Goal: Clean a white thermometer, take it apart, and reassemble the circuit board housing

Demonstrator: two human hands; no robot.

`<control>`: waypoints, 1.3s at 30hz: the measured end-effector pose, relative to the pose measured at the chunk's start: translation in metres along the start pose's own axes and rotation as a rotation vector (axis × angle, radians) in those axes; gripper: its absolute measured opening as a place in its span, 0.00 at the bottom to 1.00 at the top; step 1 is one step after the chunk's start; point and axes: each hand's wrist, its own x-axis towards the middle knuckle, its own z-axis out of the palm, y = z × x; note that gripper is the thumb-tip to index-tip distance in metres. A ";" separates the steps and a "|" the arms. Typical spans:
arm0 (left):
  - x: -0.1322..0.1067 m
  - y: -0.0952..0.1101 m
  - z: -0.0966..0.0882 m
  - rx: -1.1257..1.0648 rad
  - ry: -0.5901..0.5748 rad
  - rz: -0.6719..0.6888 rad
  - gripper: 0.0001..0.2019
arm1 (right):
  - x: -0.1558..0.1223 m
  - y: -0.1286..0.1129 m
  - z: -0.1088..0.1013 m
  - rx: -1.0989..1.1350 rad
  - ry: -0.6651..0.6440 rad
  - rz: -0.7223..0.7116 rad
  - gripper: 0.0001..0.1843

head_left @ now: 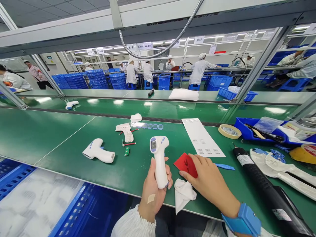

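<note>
My left hand (153, 187) grips a white infrared thermometer (159, 156) by its handle, upright, with the small screen facing me. My right hand (208, 181), with a blue wrist strap (243, 220), rests on a red card (185, 164) that lies flat on the green bench (49, 138); whether the fingers pinch it I cannot tell. A crumpled white cloth (183, 195) lies between both hands near the front edge.
A second white thermometer (98, 151) lies to the left, an opened shell half (125, 131), a small circuit board (126, 151) and several blue rings (152, 126) behind. A printed sheet (202, 137), tape roll (229, 131), black electric screwdriver (259, 181), blue tray (256, 130) and shell halves (283, 169) sit right. People work behind.
</note>
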 end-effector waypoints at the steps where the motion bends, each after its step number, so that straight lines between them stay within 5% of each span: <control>1: 0.000 0.000 0.000 0.007 0.001 0.000 0.21 | 0.002 0.005 0.003 -0.032 -0.046 -0.009 0.26; 7: -0.001 0.000 -0.001 0.050 -0.009 0.009 0.20 | 0.009 0.004 0.003 0.069 -0.151 0.000 0.23; 15: 0.000 -0.001 -0.002 0.062 0.014 0.018 0.22 | 0.015 -0.011 -0.022 0.340 0.232 0.030 0.24; 21: -0.001 -0.004 -0.002 0.031 0.052 0.015 0.25 | -0.010 -0.045 -0.028 0.293 0.143 -0.108 0.21; 29: -0.004 -0.006 0.001 -0.011 0.229 -0.020 0.27 | -0.027 -0.072 -0.008 0.245 0.194 -0.230 0.15; 39: -0.001 -0.007 0.001 -0.089 0.282 -0.050 0.25 | -0.029 -0.083 -0.002 0.255 0.185 -0.163 0.16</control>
